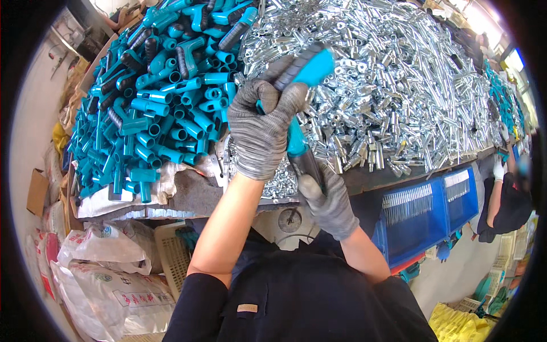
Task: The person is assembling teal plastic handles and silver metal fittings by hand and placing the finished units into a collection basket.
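Grey knitted gloves cover both my hands. My left hand (262, 125) is closed around a teal plastic handle piece (318, 67) with a ribbed black grip, its upper end blurred. Lower down, my right hand (330, 199) is wrapped round the black end of a teal-and-black handle section (297, 139) whose upper part reaches my left hand. My left fingers hide whether these two sections are one piece. Directly beyond my hands lies a heap of shiny metal fittings and rods (364, 85). Left of them rises a pile of similar teal handles (165, 108), some with black grips.
Blue bins (413, 214) with rows of metal rods hang by the table's front edge (364, 185) at the right. White sacks (114, 273) and a beige plastic basket (171, 248) stand lower left. A co-worker's gloved hand (499, 169) is at far right, near yellow sacking (458, 325).
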Demonstrator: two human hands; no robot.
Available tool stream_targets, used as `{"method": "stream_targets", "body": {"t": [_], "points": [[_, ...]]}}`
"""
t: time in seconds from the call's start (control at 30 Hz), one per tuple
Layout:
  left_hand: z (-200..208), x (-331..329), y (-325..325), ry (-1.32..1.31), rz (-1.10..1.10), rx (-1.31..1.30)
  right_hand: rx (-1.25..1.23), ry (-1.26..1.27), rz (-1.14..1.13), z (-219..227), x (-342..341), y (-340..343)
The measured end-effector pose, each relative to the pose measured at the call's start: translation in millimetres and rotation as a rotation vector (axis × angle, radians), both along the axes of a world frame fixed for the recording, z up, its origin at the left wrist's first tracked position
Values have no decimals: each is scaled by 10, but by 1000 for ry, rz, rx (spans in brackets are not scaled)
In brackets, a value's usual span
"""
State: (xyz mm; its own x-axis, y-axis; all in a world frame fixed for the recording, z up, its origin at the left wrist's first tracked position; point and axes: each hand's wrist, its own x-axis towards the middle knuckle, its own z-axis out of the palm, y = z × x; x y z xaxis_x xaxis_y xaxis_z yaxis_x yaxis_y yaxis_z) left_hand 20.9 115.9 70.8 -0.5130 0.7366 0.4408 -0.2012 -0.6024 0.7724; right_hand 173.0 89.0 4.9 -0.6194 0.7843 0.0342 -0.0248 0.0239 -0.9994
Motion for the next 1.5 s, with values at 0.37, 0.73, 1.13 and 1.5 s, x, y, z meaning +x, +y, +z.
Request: {"method": "stream_targets", "body": {"t": [0.37,0.73,1.13,1.5], "points": [[79,6,-94,-220,-247,-107,-820,245,333,108,55,-96],[449,-424,-146,-213,-846,311,-992,569,688,20,125,17],[598,-503,-384,303,-442,-312,-699,-182,263,191,159,184],[492,-658,-178,422,-405,-454,-705,73,383,208,323,168]]}}
